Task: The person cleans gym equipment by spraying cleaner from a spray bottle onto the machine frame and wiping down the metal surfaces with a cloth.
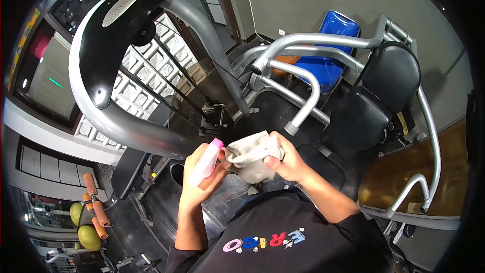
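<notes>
My left hand [218, 176] is closed around a small translucent bottle with a bright pink cap [206, 164], tilted with the cap pointing up and away. The fingertips of that hand also reach the near edge of a whitish-grey cloth [251, 164]. Gripping the cloth's other side is my right hand [289, 161], thumb in front and fingers mostly hidden behind the fabric. The cloth hangs bunched between both hands, in front of my chest, its upper edge folded open like a pouch.
A weight machine with a curved grey frame [126, 134] rises at the left. To the right stand its padded black seat [353, 121] and backrest [393, 77], with bent metal bars [316, 40]. A blue chair [323, 68] is behind; green balls [90, 237] sit at lower left.
</notes>
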Available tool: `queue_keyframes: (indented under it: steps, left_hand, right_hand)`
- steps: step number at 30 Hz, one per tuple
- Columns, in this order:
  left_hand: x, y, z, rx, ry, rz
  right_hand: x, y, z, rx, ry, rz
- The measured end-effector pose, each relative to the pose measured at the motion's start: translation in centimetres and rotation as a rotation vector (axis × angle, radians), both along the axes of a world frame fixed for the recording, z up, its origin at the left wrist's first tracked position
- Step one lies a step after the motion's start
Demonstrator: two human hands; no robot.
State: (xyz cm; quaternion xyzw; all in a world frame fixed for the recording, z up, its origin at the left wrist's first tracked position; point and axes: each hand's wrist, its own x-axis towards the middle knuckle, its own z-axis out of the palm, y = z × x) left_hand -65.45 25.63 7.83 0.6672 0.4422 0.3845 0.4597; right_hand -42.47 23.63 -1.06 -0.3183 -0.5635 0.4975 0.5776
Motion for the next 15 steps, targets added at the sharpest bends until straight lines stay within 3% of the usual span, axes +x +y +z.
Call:
queue_keyframes:
  steps: [2, 4, 7, 10, 15]
  left_hand:
    - [-0.7, 0.4, -0.9, 0.198, -0.041, -0.092]
    - [-1.4, 0.3, -1.3, 0.126, -0.071, -0.125]
    - [-1.2, 0.5, -1.6, 0.318, -0.008, -0.149]
    - [-0.9, 0.3, -2.1, 0.200, -0.114, -0.124]
    - [0.6, 0.9, -2.0, 0.274, -0.053, 0.033]
  right_hand:
    - [-0.1, 0.0, 1.4, 0.074, -0.073, -0.043]
    - [0.0, -0.1, 2.4, 0.078, -0.203, -0.071]
    - [-0.6, 0.3, 2.2, 0.128, -0.233, -0.184]
    - [-1.4, 0.4, 2.7, 0.137, -0.248, -0.311]
    - [-2.9, 1.7, 2.6, 0.125, -0.202, -0.388]
